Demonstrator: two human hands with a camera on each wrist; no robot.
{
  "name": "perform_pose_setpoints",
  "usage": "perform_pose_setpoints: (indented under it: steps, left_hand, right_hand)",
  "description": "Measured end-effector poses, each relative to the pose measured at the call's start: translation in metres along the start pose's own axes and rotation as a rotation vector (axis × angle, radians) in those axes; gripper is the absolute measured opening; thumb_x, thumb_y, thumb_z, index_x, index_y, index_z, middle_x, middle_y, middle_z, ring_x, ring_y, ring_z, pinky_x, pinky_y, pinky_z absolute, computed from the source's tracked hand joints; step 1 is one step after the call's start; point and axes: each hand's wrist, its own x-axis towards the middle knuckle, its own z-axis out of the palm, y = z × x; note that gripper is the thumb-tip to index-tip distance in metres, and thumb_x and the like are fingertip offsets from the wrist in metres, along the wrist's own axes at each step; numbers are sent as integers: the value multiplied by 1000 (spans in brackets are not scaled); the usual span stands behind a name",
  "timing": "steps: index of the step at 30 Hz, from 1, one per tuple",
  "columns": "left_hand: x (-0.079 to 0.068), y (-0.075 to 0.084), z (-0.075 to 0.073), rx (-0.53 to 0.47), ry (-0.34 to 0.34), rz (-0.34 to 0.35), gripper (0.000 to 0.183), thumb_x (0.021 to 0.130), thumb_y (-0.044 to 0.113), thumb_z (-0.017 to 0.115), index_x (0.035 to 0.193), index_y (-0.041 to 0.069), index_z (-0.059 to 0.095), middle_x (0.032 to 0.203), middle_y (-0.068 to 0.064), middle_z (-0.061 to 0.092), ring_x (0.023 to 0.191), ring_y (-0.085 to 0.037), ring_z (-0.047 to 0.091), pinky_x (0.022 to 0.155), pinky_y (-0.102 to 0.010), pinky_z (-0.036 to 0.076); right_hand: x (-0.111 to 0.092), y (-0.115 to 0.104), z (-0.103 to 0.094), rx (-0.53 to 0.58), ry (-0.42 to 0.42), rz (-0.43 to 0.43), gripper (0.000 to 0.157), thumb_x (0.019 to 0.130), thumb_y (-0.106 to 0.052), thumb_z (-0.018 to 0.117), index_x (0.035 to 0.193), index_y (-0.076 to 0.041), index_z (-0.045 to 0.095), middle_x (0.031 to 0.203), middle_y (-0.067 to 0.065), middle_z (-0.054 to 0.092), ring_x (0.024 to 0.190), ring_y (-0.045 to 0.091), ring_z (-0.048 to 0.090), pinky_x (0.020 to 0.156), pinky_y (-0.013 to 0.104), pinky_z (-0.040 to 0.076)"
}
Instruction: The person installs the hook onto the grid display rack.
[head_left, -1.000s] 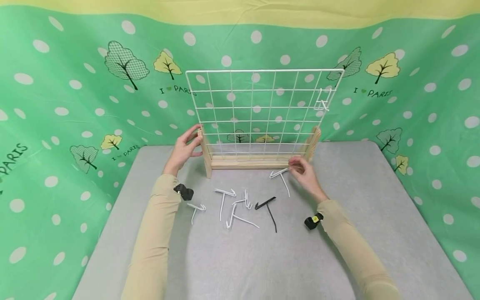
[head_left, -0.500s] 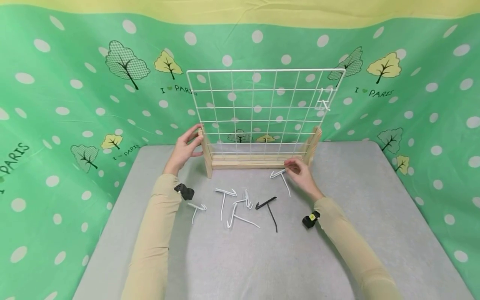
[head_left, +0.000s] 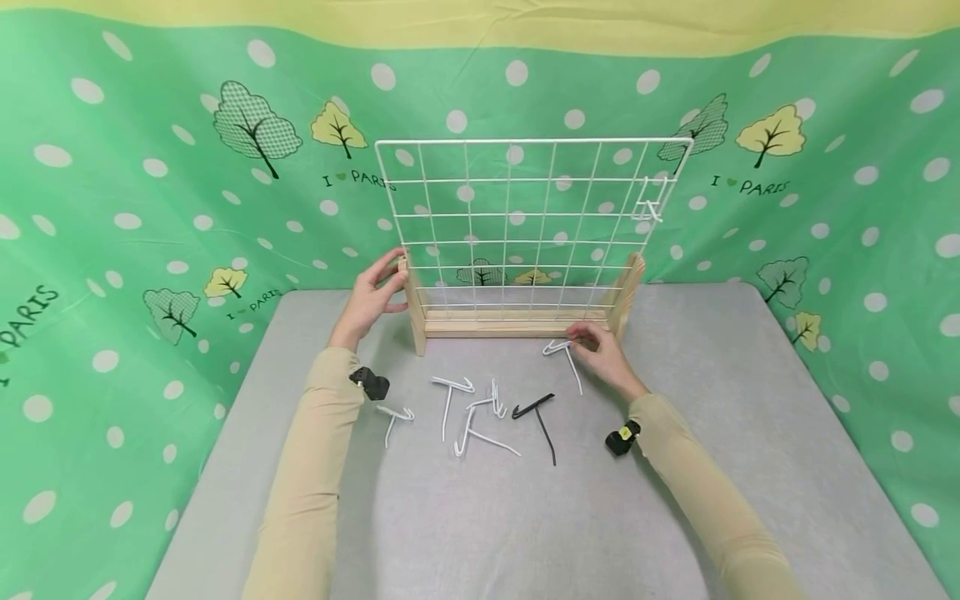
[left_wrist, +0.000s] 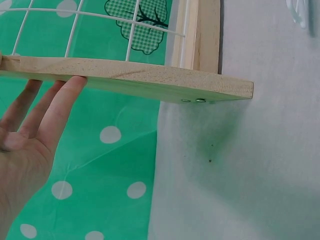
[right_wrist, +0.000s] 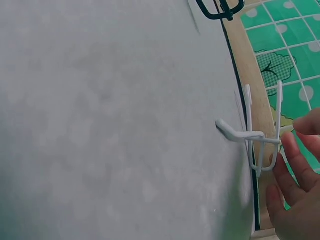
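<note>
A white wire grid panel stands upright in a wooden stand. My left hand holds the stand's left post near its top; in the left wrist view several fingertips press against the outer face of that post. Before the stand's right end lies a white T-shaped wire hook. The fingertips of my right hand are right at that hook's upper end, and in the right wrist view thumb and fingers are apart beside the hook.
Several white hooks, one of them a white hook, and a black hook lie on the grey table. Another white hook hangs on the grid's upper right. A green dotted curtain closes off the back and sides.
My right hand has shifted slightly left, its fingertips coming to the white hook's end. The left hand stays on the post, and the hooks lie as before.
</note>
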Motion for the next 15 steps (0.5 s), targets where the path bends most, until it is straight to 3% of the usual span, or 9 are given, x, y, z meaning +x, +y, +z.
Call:
perform_pose_setpoints:
  steps: [8,15]
  left_hand:
    - [0,0,0,-4,0,0,52,101,11,52,150,8,33,149,-26,33,124,-49,44,87,-64,48]
    - [0,-2,0,-12,-1,5,53,101,12,52,150,7,33,150,-25,31,124,-49,43,87,-66,47]
  right_hand:
    - [0,5,-3,-24,8,8,23,84,21,57,107,25,55,104,41,56,98,52,54,90,38,49]
    - [0,11,-4,1,13,28,21,85,21,55,105,24,55,103,41,56,96,52,54,92,44,49]
